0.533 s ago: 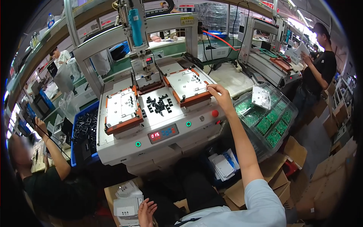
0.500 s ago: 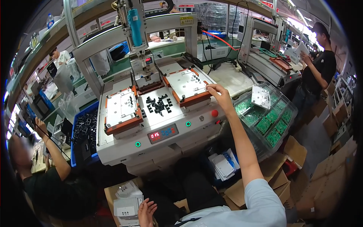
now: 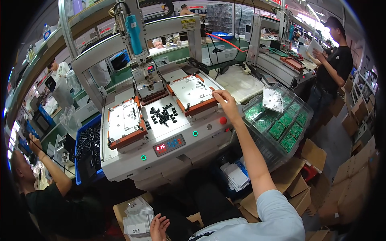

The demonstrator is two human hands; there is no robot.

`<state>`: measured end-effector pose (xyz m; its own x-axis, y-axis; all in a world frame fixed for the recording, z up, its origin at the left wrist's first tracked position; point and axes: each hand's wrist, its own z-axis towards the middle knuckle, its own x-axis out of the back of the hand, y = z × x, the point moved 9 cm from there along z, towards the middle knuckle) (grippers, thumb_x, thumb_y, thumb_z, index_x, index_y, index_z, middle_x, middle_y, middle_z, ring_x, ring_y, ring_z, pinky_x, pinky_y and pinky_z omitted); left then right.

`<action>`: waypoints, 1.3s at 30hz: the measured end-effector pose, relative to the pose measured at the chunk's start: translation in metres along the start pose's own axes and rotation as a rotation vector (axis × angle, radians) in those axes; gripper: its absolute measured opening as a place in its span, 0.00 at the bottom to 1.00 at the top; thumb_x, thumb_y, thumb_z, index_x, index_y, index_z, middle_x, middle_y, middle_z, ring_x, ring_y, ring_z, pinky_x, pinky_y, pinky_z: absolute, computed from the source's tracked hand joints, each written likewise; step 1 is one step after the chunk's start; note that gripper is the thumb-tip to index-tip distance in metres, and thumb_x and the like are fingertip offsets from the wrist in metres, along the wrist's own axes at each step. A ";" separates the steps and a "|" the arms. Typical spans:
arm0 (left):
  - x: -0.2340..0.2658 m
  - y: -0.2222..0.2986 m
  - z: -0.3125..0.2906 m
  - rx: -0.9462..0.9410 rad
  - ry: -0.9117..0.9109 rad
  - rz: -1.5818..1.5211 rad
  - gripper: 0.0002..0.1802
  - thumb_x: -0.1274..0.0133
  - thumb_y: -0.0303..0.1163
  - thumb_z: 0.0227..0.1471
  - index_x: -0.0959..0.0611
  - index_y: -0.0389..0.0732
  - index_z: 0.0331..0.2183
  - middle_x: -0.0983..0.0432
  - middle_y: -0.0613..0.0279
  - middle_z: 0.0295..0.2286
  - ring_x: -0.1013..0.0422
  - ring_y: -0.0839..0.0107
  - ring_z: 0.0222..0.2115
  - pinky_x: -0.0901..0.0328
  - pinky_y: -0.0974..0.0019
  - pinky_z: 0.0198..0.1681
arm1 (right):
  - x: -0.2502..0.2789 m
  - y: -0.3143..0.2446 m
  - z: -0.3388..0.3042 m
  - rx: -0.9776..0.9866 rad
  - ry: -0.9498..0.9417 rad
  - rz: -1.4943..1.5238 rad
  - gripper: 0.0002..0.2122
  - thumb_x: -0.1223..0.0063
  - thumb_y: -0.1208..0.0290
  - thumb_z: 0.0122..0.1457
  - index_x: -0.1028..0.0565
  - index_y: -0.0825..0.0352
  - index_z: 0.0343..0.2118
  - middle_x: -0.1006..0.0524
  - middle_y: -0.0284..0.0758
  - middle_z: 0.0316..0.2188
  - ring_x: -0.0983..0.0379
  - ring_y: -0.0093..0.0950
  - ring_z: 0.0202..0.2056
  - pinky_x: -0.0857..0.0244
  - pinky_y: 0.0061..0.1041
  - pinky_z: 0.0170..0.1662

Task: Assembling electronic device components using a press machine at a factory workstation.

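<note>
My right hand [image 3: 227,103] reaches forward to the right edge of a red-brown fixture [image 3: 201,109], its thumb and fingers pinched together there. Whether they grip the fixture's edge or some small part cannot be made out. A white panel [image 3: 187,91] with small dark parts lies in that fixture. To the left, a matching fixture [image 3: 128,139] carries another white panel [image 3: 120,121]. Between the two, small black plastic pieces [image 3: 162,115] lie heaped on the machine bed. Low in the view my left hand [image 3: 159,227] is open, fingers loosely apart, beside light grey finned metal parts [image 3: 136,223] in a carton.
Above the bed hangs a machine head with a blue cylinder [image 3: 134,34]. A blue bin [image 3: 87,166] of black parts stands left. At right, a clear tray [image 3: 277,150] holds green circuit boards, a white plate [image 3: 273,100] on top. Co-workers [image 3: 337,64] are nearby; cartons [image 3: 348,193] stand right.
The view has shifted slightly, so the machine appears a little farther left. My right hand stays at the right fixture's edge, and my left hand remains beside the carton.
</note>
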<state>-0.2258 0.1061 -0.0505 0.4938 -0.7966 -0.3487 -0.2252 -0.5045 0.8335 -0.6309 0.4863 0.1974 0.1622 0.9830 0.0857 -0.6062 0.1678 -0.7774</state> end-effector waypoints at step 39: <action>0.005 -0.003 0.008 0.039 0.114 0.022 0.20 0.53 0.39 0.59 0.28 0.36 0.48 0.24 0.54 0.35 0.26 0.61 0.36 0.29 0.61 0.42 | -0.037 -0.078 -0.092 0.416 0.400 -0.718 0.18 0.47 0.70 0.56 0.31 0.69 0.49 0.30 0.41 0.49 0.38 0.40 0.52 0.48 0.37 0.55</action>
<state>-0.2293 0.1009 -0.0578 0.5803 -0.7657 -0.2773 -0.2682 -0.5012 0.8227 -0.5180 0.4300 0.1973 0.8180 0.5468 0.1788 -0.4745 0.8170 -0.3277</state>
